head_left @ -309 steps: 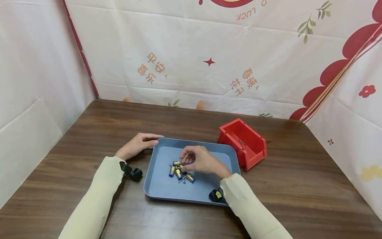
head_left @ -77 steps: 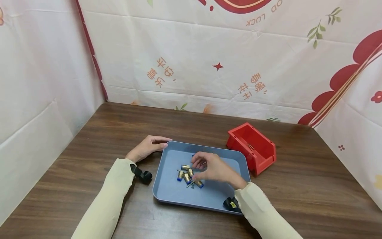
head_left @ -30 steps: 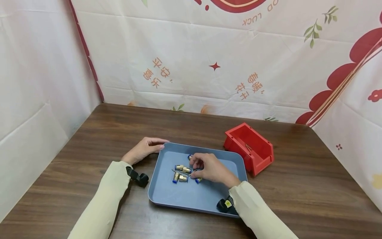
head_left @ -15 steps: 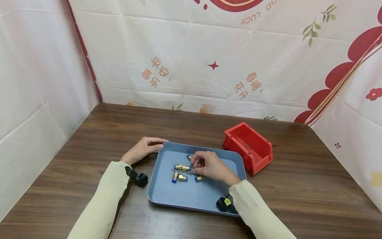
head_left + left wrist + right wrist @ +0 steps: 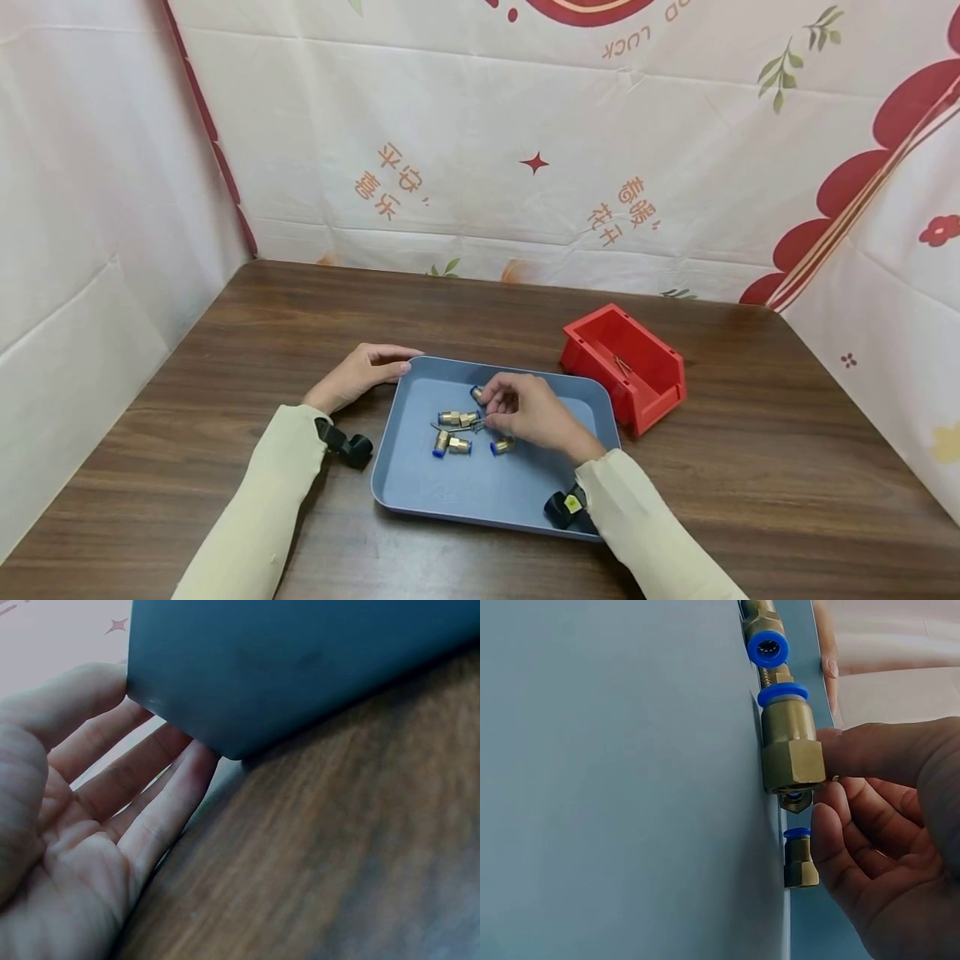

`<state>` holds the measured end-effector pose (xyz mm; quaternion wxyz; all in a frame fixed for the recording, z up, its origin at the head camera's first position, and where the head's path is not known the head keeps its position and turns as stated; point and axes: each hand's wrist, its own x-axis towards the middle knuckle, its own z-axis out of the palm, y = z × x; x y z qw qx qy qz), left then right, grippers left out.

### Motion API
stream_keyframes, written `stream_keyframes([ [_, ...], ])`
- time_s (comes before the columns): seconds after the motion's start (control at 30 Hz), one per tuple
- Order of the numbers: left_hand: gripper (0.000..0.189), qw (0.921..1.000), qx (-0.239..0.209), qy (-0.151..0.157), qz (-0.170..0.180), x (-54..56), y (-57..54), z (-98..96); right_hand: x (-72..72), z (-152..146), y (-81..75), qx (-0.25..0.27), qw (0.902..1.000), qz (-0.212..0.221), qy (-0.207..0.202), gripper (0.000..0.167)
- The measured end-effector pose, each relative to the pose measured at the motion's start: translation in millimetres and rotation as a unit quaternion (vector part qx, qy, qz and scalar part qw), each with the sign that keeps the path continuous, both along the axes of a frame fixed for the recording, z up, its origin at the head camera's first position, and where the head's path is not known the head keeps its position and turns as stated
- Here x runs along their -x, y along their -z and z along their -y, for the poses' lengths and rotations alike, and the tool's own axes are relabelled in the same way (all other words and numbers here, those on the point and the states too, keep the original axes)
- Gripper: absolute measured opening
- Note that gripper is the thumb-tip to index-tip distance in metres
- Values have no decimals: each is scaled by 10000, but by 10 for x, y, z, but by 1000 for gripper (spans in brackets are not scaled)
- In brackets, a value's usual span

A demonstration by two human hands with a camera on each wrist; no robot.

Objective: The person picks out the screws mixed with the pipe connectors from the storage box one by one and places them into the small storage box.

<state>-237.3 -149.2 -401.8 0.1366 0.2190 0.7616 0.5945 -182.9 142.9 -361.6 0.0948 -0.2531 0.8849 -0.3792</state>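
Note:
My left hand rests against the far left corner of the blue-grey tray, fingers extended along the outer wall. In the left wrist view the thumb and fingers touch the tray corner from outside. Above the middle of the tray, my right hand pinches a thin screw between thumb and fingertips; much of it is hidden. Several brass push-in fittings with blue collars lie in the tray, with loose screws among them. One fitting looms close to the right thumb in the right wrist view.
Behind the tray's right corner stands a red open-front bin with a few screws inside. Brown wooden table lies beneath everything. A printed white cloth hangs behind and at the sides.
Fittings that lay piled together are now spread apart in the tray. The right hand has shifted only slightly over the past second, with the screw at its fingertips. The left hand stays at the corner.

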Motion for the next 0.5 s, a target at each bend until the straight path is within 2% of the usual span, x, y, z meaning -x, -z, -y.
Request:
stream_keyframes([
  [0.27, 39, 10000, 37, 46, -35, -14, -12, -7, -40, -11, -20, 117, 9999, -23, 3, 20],
  [0.5, 39, 10000, 52, 23, -51, -19, -17, -17, 8, -20, -16, 307, 9992, -167, 218, 18],
])
